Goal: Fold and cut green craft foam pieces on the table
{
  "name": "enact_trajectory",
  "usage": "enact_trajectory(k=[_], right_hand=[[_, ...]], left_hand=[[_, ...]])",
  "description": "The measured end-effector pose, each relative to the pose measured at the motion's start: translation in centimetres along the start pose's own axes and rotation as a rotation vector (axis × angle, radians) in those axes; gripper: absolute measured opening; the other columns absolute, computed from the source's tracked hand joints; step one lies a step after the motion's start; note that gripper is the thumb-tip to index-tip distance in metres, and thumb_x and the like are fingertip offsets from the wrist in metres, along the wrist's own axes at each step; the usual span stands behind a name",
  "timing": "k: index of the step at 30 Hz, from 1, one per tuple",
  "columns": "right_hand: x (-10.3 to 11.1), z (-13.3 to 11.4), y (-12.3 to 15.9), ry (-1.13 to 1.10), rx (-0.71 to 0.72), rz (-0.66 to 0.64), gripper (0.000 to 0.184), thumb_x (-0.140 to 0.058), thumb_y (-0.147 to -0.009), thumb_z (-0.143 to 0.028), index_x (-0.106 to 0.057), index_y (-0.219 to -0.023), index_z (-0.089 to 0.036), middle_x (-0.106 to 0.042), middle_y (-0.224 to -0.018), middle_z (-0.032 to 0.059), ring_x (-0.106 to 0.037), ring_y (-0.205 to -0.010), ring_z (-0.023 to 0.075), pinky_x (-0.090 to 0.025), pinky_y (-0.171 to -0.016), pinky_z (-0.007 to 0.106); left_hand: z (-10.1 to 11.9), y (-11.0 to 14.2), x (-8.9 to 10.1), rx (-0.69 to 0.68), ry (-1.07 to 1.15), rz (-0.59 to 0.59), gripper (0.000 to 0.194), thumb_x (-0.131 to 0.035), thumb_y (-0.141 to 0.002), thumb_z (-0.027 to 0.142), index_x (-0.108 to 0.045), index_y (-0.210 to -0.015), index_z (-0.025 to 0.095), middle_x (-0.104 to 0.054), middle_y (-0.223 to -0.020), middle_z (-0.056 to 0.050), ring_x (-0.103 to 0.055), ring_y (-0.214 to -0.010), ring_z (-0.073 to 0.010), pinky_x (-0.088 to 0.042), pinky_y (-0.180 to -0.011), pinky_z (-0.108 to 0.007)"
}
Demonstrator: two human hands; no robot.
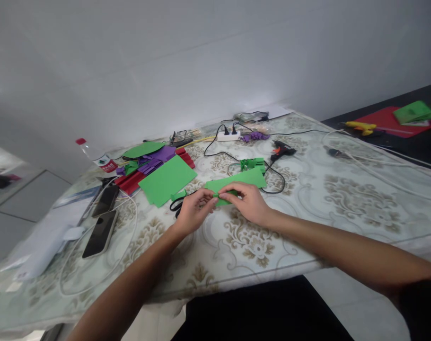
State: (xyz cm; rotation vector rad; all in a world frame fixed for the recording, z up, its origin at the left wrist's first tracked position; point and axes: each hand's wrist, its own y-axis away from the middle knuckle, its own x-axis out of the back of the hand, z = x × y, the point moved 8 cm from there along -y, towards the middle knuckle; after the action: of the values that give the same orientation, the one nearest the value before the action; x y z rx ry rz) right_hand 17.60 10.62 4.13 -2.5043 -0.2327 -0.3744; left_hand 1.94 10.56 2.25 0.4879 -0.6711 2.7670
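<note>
My left hand [197,207] and my right hand [246,201] meet over the table, fingertips almost touching. Both pinch a small piece of green paper [216,194] between thumbs and forefingers. Just beyond and partly under my fingers lies a wider green paper strip [250,178]. Beside my left hand are the black handles of scissors [176,204], partly hidden by that hand. To the left rests a stack of green paper sheets [168,180]. Behind the strip sits a fringed, cut green paper piece [252,164].
A black glue gun [282,149] with its cable lies right of centre; a white power strip [228,136] stands behind. On the left are two phones [100,234], a red-capped bottle [101,158] and a looping white cable. A yellow glue gun [360,127] lies far right.
</note>
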Motion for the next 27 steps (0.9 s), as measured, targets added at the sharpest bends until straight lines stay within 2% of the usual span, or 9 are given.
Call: enact_trajectory(k=[13,16,22,27], right_hand=[[-0.6,1.0,0.1,-0.023,-0.089,-0.041,0.010,-0.070,-0.087,-0.027,-0.075,-0.091,-0.019,-0.077,-0.087,0.0029,-0.067,-0.077,0.0173,-0.043,-0.063,0.027],[-0.6,1.6,0.2,-0.064,-0.131,-0.019,0.012,-0.070,-0.086,-0.029,-0.075,-0.090,-0.019,-0.077,-0.087,0.0033,-0.067,-0.078,0.0185,-0.045,-0.066,0.029],[-0.5,2.9,0.1,-0.158,-0.181,0.031,0.013,-0.072,-0.083,-0.031,-0.073,-0.089,-0.019,-0.075,-0.088,0.0045,-0.067,-0.082,0.0201,-0.049,-0.075,0.032],[-1.2,3.3,0.2,-0.341,-0.261,-0.006,0.020,-0.075,-0.079,-0.036,-0.067,-0.086,-0.018,-0.071,-0.082,0.0035,-0.066,-0.078,0.0177,-0.052,-0.073,0.030]], left_hand=[[-1.0,0.1,-0.1,0.055,-0.023,-0.038,0.019,-0.065,-0.092,0.036,-0.063,-0.093,0.017,-0.065,-0.071,0.000,-0.065,-0.062,-0.0114,-0.052,-0.059,-0.021],[-0.9,0.0,-0.2,0.070,-0.022,-0.047,0.021,-0.064,-0.092,0.037,-0.062,-0.093,0.017,-0.064,-0.071,0.000,-0.064,-0.061,-0.0114,-0.052,-0.060,-0.022],[-0.5,0.1,-0.8,0.081,-0.116,-0.156,0.025,-0.059,-0.094,0.038,-0.061,-0.083,0.016,-0.066,-0.070,-0.001,-0.062,-0.064,-0.0116,-0.048,-0.063,-0.023],[-1.0,0.0,0.0,0.065,-0.091,-0.053,0.022,-0.061,-0.093,0.039,-0.062,-0.089,0.017,-0.065,-0.070,-0.001,-0.063,-0.063,-0.0124,-0.049,-0.062,-0.024]])
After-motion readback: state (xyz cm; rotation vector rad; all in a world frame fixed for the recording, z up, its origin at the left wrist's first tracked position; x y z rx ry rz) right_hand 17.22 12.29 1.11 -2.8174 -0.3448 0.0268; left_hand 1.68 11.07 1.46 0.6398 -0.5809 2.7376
